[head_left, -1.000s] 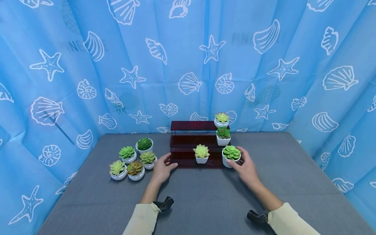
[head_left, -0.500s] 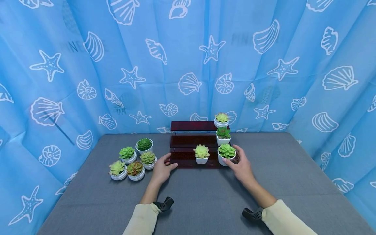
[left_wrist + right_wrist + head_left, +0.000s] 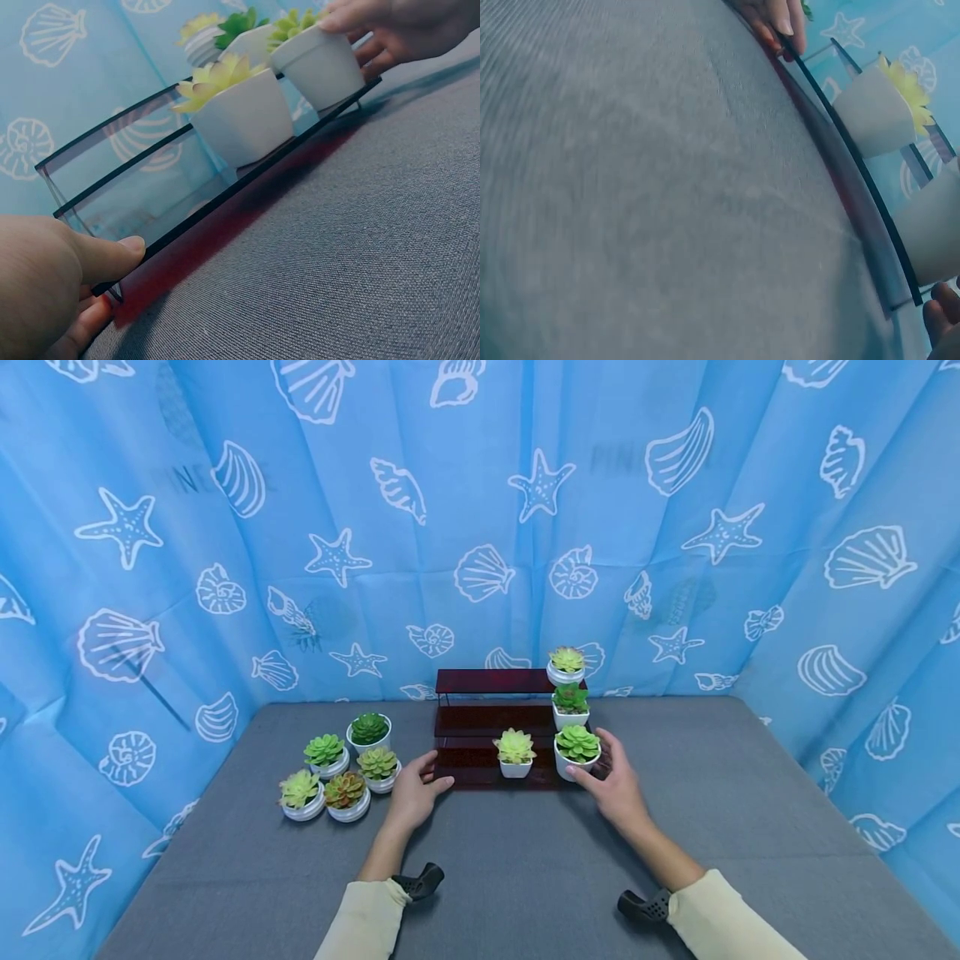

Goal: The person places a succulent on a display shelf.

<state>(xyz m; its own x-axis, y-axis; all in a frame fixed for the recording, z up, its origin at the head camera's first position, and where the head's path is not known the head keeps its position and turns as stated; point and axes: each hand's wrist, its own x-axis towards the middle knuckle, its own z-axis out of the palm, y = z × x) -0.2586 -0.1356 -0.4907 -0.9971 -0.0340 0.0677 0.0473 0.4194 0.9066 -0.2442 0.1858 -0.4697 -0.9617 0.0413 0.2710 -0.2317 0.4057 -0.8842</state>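
Note:
A dark red, see-through three-step display stand (image 3: 487,720) stands mid-table. My left hand (image 3: 412,795) pinches its front left corner, thumb (image 3: 112,259) on the bottom step's edge and fingers beneath. At the opposite end, my right hand (image 3: 624,789) holds a round white pot with a green succulent (image 3: 577,745), thumb in front, fingers around the far side. In the left wrist view that potted succulent (image 3: 319,71) sits upright at the bottom step's right end. Beside it on the same step is a square white pot with a yellow-green succulent (image 3: 515,753).
Behind the held pot, a green succulent (image 3: 571,706) occupies the middle step and a pale one (image 3: 566,666) the top step. Several potted succulents (image 3: 344,789) cluster on the grey table (image 3: 510,877) left of the left hand. A blue shell-print curtain (image 3: 465,518) hangs behind.
My right hand has moved left with the round potted succulent, bringing it in over the bottom step's right end and below the other pots. My left hand has stayed at the stand's corner.

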